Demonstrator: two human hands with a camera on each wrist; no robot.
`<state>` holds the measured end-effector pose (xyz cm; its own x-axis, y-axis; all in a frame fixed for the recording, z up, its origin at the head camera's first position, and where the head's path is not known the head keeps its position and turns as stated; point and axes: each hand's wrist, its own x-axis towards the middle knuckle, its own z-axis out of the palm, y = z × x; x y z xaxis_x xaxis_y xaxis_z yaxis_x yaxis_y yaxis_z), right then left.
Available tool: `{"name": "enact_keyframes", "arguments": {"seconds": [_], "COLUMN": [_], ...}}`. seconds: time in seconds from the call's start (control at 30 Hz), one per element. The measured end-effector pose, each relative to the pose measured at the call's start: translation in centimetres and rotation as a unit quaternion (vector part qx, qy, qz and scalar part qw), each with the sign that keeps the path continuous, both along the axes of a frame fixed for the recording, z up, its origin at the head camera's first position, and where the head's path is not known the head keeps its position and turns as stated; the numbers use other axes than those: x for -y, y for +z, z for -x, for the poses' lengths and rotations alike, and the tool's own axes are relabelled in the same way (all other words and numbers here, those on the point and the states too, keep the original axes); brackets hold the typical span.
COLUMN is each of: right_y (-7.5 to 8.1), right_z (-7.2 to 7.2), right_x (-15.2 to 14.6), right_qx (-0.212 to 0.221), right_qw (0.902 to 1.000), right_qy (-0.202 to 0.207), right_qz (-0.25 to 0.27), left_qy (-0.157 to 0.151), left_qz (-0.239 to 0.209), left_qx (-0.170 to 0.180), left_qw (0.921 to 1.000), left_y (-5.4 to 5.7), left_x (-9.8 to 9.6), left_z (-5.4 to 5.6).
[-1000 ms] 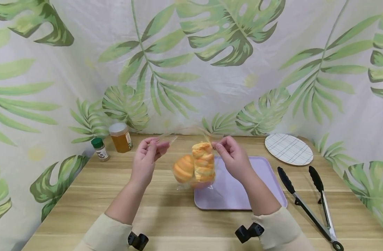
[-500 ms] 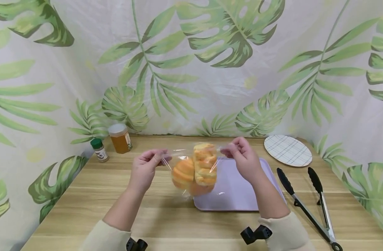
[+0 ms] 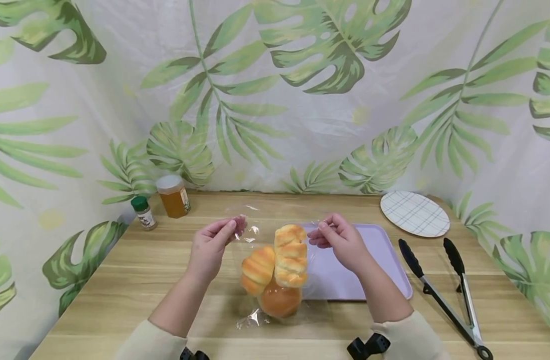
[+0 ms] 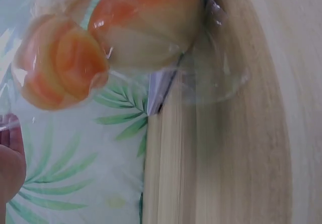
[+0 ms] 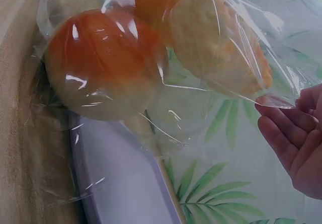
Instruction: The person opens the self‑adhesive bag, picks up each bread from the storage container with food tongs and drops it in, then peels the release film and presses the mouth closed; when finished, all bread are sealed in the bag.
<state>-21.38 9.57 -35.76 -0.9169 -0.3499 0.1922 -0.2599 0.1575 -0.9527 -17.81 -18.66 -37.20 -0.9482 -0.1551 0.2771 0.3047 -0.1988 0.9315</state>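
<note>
A clear plastic bag (image 3: 254,318) hangs between my two hands with bread inside. It holds a ridged roll (image 3: 258,270), a long bumpy loaf (image 3: 291,256) and a round brown bun (image 3: 280,299) at the bottom. My left hand (image 3: 210,247) pinches the bag's upper left edge between thumb and fingers. On the opposite side, my right hand (image 3: 342,243) pinches the upper right edge, and the right wrist view shows its thumb and fingertips on the plastic. Behind the bag, a lilac tray (image 3: 347,265) lies on the table, partly covered by the bag and right arm.
Metal tongs with black tips (image 3: 450,305) lie spread at the right. An oval checked plate (image 3: 414,214) is at the back right. A honey-coloured jar (image 3: 173,200) and a green-capped shaker (image 3: 144,214) stand at the back left. A leaf-patterned cloth (image 3: 275,100) hangs behind the table.
The bag and its breads have come lower in the head view, and the round bun shows more fully. My right hand moved outward, then back inward and down; my left hand dropped slightly.
</note>
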Motion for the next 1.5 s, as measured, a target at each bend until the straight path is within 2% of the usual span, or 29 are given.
{"name": "enact_keyframes", "arguments": {"seconds": [0.13,0.4,0.53,0.67,0.7,0.77,0.83,0.87,0.97,1.03,1.1,1.13,1.23,1.5], "right_y": [-0.1,-0.1,-0.1,0.2,0.3,0.7,1.2,1.5,2.4,2.9,3.3,3.4,3.4,3.2], "right_z": [0.1,-0.1,-0.3,-0.6,-0.7,-1.1,-1.4,-1.6,-2.0,-2.0,-2.1,-2.1,-1.9,-1.2], "right_x": [0.1,0.0,0.2,0.4,0.5,0.8,1.4,1.9,3.8,5.4,7.0,7.7,9.3,10.6], "right_qx": [0.009,0.018,0.010,-0.029,-0.045,-0.104,-0.195,-0.252,-0.415,-0.487,-0.523,-0.532,-0.544,-0.543], "right_qw": [1.0000,0.9995,0.9979,0.9891,0.9850,0.9735,0.9565,0.9438,0.8922,0.8604,0.8426,0.8375,0.8303,0.8282], "right_qy": [-0.003,-0.025,-0.061,-0.130,-0.152,-0.191,-0.209,-0.207,-0.171,-0.137,-0.108,-0.098,-0.085,-0.104], "right_qz": [0.002,0.001,-0.021,-0.062,-0.068,-0.070,-0.062,-0.054,-0.051,-0.058,-0.069,-0.076,-0.088,-0.094], "left_qy": [-0.004,0.030,0.057,0.063,0.063,0.060,0.058,0.056,0.049,0.041,0.034,0.031,0.023,0.005], "left_qz": [-0.055,-0.079,-0.089,-0.089,-0.083,-0.072,-0.062,-0.058,-0.049,-0.039,-0.025,-0.017,0.000,-0.014], "left_qx": [-0.010,-0.011,-0.019,-0.016,-0.012,-0.006,0.000,0.000,-0.001,-0.009,-0.018,-0.022,-0.038,-0.063], "left_qw": [0.9984,0.9963,0.9942,0.9939,0.9945,0.9956,0.9964,0.9967,0.9976,0.9984,0.9990,0.9991,0.9990,0.9979], "left_y": [0.0,0.4,0.6,0.6,0.7,0.7,0.8,0.8,1.0,1.1,1.3,1.4,1.6,1.8], "left_x": [-0.7,-1.6,-2.0,-2.3,-2.3,-2.3,-2.4,-2.4,-2.7,-2.9,-3.1,-3.3,-3.6,-3.5], "left_z": [0.2,0.3,0.3,0.3,0.3,0.2,0.1,0.0,-0.3,-0.5,-0.7,-0.8,-1.1,-1.2]}}
